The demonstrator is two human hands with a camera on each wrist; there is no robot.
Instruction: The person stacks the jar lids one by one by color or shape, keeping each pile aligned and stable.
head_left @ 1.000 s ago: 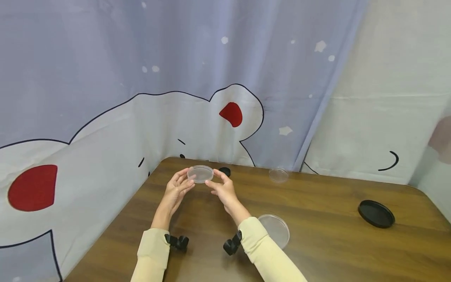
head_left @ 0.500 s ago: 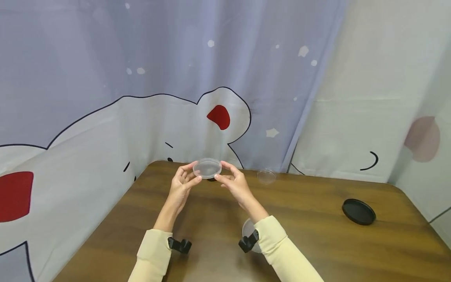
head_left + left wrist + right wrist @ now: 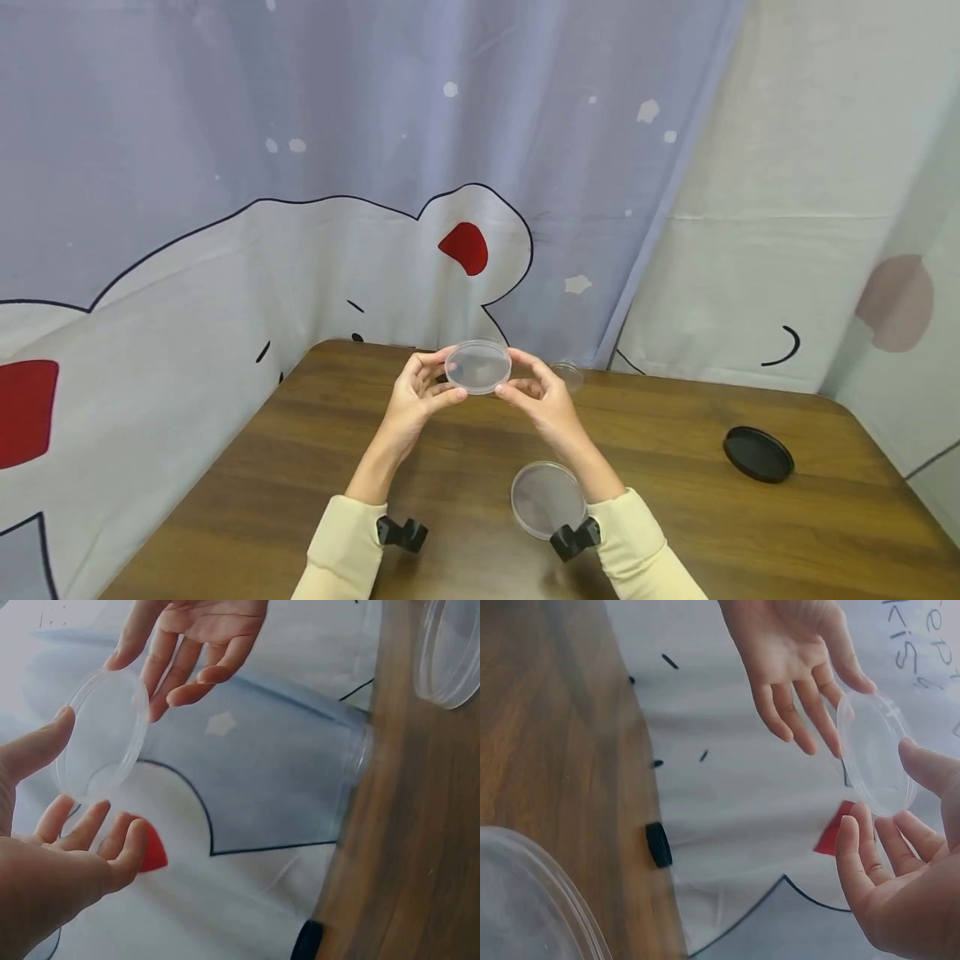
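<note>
Above the table, a shallow clear petri dish (image 3: 478,367) is held up between both hands. My left hand (image 3: 411,404) pinches its left edge with thumb and fingertips. On the opposite edge, my right hand (image 3: 546,404) grips it in the same way. The left wrist view shows the dish (image 3: 105,735) tilted, its raised rim visible. I see nothing inside it in the right wrist view, where the dish (image 3: 877,754) looks see-through. Below, near the right wrist, a larger-looking clear round dish (image 3: 547,500) lies on the wooden table (image 3: 300,500).
A black round shallow lid or dish (image 3: 758,454) lies at the table's right. Another clear round piece (image 3: 567,377) sits at the back edge, partly behind my right hand. A small black cap (image 3: 658,844) shows in the right wrist view. A printed curtain (image 3: 360,258) hangs behind.
Both hands have moved right in the head view with the petri dish between them. The head view has turned slightly right. The clear dish on the table shows more fully than half a second ago.
</note>
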